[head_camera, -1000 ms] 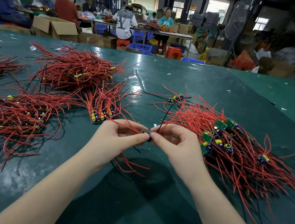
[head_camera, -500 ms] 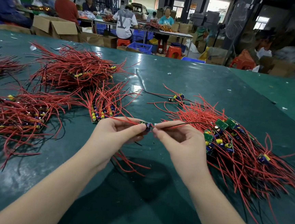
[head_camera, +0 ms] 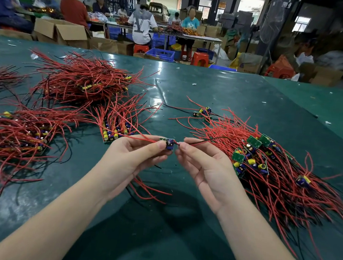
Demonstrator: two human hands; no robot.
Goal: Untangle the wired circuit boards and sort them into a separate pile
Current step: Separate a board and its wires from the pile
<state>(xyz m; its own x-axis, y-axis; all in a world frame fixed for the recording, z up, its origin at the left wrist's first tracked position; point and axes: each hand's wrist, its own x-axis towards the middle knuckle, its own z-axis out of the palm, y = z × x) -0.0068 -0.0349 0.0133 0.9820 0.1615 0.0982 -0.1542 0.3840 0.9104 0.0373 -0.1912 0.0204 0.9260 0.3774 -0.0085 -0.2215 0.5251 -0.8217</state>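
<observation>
Pinching one small green circuit board (head_camera: 168, 144) with red leads, the left hand (head_camera: 131, 159) is met by the right hand (head_camera: 205, 166), pinching its wire; five wired heaps surround it, the leftmost cut off.

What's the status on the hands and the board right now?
Left hand pinches small circuit board; right hand pinches its wire. Board above green table, wires trail into tangled pile at right.

Two hands (head_camera: 134, 159) (head_camera: 208, 168), one held circuit board (head_camera: 169, 143), five wire piles (head_camera: 83, 80).
</observation>
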